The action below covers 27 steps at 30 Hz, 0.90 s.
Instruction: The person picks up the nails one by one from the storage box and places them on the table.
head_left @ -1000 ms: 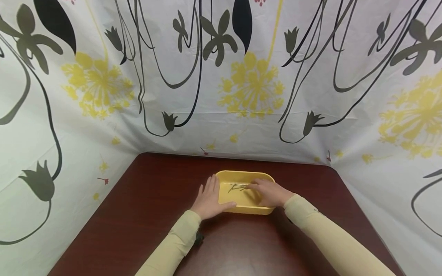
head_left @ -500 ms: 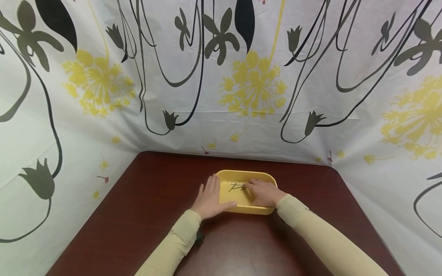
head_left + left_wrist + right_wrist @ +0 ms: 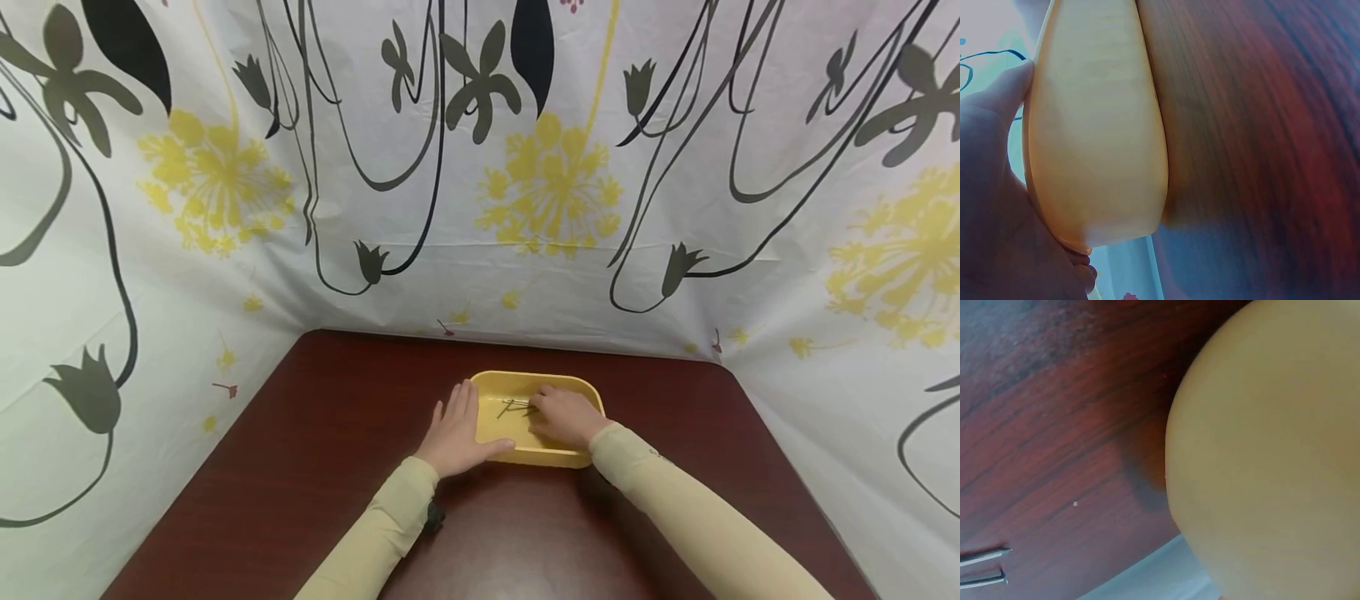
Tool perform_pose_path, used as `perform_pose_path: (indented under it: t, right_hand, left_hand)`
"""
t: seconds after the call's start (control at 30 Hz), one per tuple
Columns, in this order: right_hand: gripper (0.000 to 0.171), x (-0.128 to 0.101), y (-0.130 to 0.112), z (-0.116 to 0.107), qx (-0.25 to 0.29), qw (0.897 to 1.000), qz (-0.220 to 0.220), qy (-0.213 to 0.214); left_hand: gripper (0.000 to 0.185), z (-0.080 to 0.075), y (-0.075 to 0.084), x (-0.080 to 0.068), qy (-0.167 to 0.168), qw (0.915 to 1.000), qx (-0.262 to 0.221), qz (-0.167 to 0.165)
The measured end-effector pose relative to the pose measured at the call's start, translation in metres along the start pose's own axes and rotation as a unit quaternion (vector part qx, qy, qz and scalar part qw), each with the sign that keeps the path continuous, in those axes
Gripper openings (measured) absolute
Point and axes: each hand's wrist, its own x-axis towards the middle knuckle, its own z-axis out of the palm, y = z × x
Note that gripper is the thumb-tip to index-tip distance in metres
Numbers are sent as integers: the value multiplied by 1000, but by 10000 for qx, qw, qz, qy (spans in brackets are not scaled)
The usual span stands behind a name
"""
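A yellow plastic tray point(image 3: 536, 457) stands on the table with several thin metal nails point(image 3: 510, 406) on its floor. My left hand point(image 3: 454, 437) rests at its left end, fingers straight along the side and thumb on the front rim. The left wrist view shows that thumb at the rim of the tray point(image 3: 1094, 125). Inside the tray, my right hand point(image 3: 567, 417) reaches down with bent fingers at the right end of the nails. Its fingertips are hidden, so I cannot tell whether they pinch one. Only the tray's outer wall point(image 3: 1266, 450) fills the right wrist view.
Two thin metal pieces point(image 3: 985, 556) lie on the dark red-brown table point(image 3: 360, 383), seen at the lower left of the right wrist view. A patterned white cloth point(image 3: 450, 275) hangs around the table's back and sides. A small dark object point(image 3: 433, 518) shows by the left sleeve.
My right hand has moved left inside the tray, toward the nails, and its fingers are more bent. My left hand and the tray have hardly moved.
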Motion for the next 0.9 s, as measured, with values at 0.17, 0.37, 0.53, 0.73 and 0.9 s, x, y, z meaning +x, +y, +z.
perform_pose_path:
  t: [0.17, 0.37, 0.53, 0.73, 0.9]
  right_hand:
    - [12, 3, 3, 5, 91, 9993, -33, 374]
    - [7, 5, 6, 6, 192, 9977, -25, 642]
    - [9, 5, 7, 5, 226, 9965, -32, 808]
    - [12, 5, 9, 6, 80, 9957, -33, 921]
    - [14, 5, 11, 10, -83, 9950, -56, 996]
  left_hand:
    - [126, 0, 1, 0, -5, 10000, 23, 11]
    - [128, -3, 3, -3, 2, 10000, 19, 48]
    - [125, -3, 4, -4, 38, 9999, -79, 61]
    - [125, 0, 2, -1, 9, 10000, 29, 6]
    - [126, 1, 1, 1, -36, 9999, 112, -61]
